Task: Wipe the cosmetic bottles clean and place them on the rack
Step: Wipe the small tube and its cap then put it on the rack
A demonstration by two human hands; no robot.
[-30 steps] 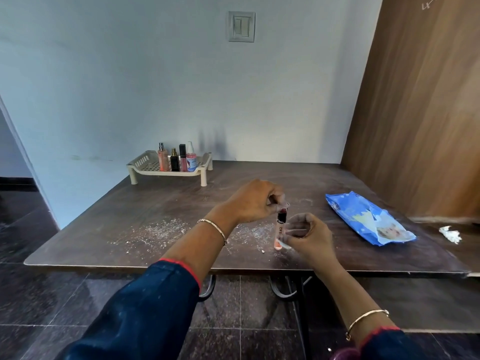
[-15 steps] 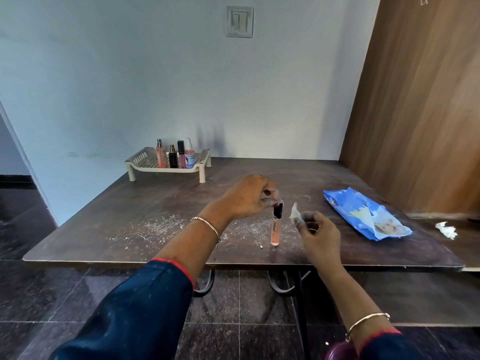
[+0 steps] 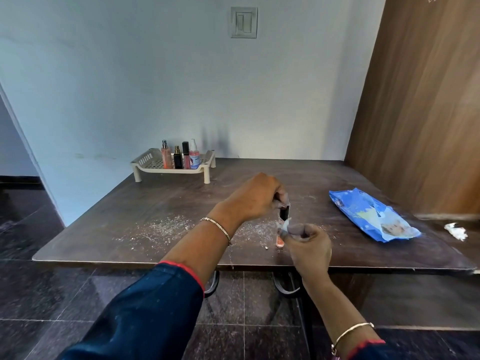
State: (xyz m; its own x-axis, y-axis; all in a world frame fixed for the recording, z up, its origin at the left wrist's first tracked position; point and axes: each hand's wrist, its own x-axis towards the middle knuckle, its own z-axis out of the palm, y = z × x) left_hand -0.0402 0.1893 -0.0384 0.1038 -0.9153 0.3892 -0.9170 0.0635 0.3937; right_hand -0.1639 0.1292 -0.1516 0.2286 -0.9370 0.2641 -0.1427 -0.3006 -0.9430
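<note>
Fingers of our left hand [image 3: 255, 197] pinch the slim black-capped peach cosmetic tube [image 3: 285, 213] upright on the dark wooden table [image 3: 155, 203], so our right hand [image 3: 306, 240], clenched round a white wipe [image 3: 284, 225], can rub its middle.

tube [image 3: 284, 213] midsection hidden behind right hand [image 3: 307, 242] and wipe [image 3: 285, 224], labels on rack bottles [image 3: 193, 158] unreadable

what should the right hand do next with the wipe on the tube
Probably slide the wipe down the tube toward its pink base: the right hand pinches it just under the black cap, and the left hand holds the tube upright by the cap.
</note>
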